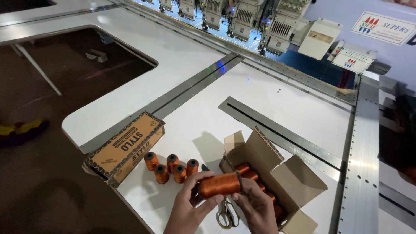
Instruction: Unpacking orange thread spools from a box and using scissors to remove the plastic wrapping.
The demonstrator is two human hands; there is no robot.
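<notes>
Place: an embroidery workshop.
Evidence, top of frame: a row of multi-needle embroidery heads (242, 17) is seen above a long white machine table (182, 56).
Evidence, upper right: a control panel (352, 60) is mounted.

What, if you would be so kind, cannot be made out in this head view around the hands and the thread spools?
- Scissors: blades hidden under the held orange spool and both hands, left hand, right hand.
- Open carton: how many spools lie inside is hidden by its flaps and the right hand.
- Wrists: cut off by the bottom edge.
- Closed box: contents unseen.
</notes>
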